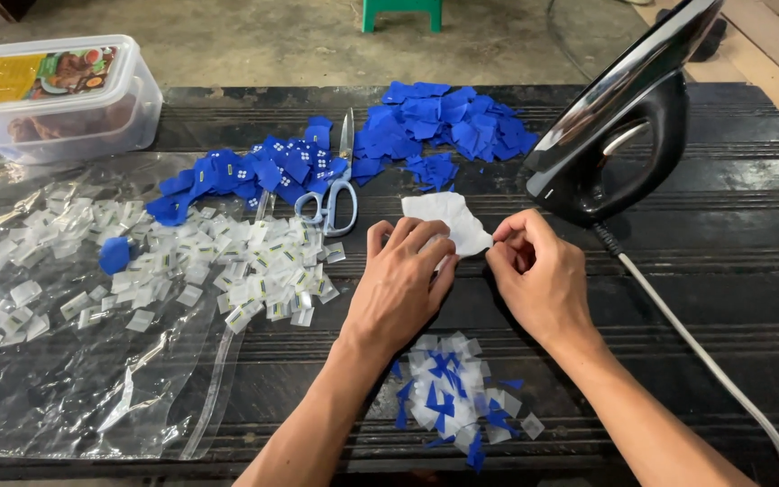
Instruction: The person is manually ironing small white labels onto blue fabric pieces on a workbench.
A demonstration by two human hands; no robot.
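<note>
While both hands rest low on the dark tabletop (732,271), they meet at a small white sheet (448,219) lying near its middle, just in front of the blue pieces. The left hand (400,284) lies with its fingers curled over the sheet's lower left edge, and the right hand (538,280) pinches the sheet's right edge between thumb and fingertips, though whether it also holds something smaller there is hard to tell. Between the forearms sits a little heap of clear and blue scraps (454,397). A black iron (628,126) stands upright just right of the hands. Scissors (335,185) lie between two piles of blue pieces (448,122), and clear packets (263,271) spread across a plastic bag (74,388) to the left, near a lidded plastic container (56,95).
</note>
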